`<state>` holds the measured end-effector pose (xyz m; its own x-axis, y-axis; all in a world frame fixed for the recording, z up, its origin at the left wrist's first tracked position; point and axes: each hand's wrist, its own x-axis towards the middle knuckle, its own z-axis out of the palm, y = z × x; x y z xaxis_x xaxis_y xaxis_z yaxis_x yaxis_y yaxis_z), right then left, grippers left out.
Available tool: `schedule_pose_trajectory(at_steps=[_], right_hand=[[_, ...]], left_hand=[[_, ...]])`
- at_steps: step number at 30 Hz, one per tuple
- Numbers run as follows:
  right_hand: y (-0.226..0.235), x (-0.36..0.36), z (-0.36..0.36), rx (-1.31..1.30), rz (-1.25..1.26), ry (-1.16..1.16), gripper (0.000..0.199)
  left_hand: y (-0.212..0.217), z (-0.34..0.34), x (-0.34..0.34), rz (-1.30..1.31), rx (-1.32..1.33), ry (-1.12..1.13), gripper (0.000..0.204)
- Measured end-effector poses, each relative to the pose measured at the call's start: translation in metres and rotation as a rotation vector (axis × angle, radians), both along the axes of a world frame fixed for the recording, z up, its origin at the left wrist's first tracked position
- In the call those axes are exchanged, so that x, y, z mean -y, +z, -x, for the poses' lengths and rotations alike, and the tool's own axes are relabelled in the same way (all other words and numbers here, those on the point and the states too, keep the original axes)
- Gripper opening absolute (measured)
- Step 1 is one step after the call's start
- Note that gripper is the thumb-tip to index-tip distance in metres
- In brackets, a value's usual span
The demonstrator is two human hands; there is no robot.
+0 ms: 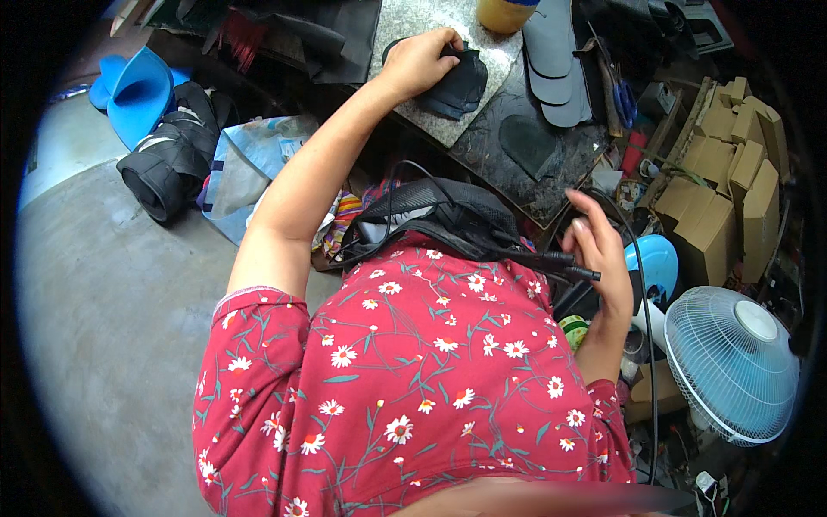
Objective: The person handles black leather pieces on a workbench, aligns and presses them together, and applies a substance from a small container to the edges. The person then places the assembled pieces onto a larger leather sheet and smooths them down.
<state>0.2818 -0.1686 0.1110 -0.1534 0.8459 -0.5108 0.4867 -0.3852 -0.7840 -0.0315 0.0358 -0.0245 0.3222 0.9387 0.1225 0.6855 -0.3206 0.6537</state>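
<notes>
One black bundle (457, 89), pinched by my left hand (420, 65), seems mid-gathering and next likely needs my loosely curled right hand (601, 251).

Worktable (558, 185), grey soles (551, 47); speckled slab (422, 19), black piece (461, 89)

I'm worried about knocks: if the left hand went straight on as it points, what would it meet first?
Probably the yellow container, up and right of the left hand, though depth is hard to judge.

A red top (439, 366) bears white daisies (399, 429), green leaves (342, 379); its short left sleeve (258, 370) looks pale-hemmed.
</notes>
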Motion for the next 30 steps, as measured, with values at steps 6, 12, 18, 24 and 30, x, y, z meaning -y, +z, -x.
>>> schedule_pose_trajectory(at_steps=[6,12,18,24,30], right_hand=[[-0.073,-0.092,0.053,0.106,-0.79,0.213,0.042],[-0.14,-0.165,0.104,0.417,-0.906,0.342,0.055],[-0.153,-0.162,0.099,0.674,-0.901,0.451,0.062],[-0.159,-0.177,0.098,0.793,-1.024,0.433,0.062],[-0.156,-0.162,0.082,0.679,-0.911,0.482,0.048]], left_hand=[[-0.001,-0.001,0.002,-0.007,-0.064,0.061,0.031],[-0.005,0.003,-0.003,0.014,-0.039,0.03,0.031],[-0.007,0.002,-0.003,-0.01,-0.046,0.026,0.032],[-0.011,0.003,-0.008,-0.026,-0.039,-0.007,0.03],[-0.013,0.002,-0.006,-0.039,-0.058,0.012,0.033]])
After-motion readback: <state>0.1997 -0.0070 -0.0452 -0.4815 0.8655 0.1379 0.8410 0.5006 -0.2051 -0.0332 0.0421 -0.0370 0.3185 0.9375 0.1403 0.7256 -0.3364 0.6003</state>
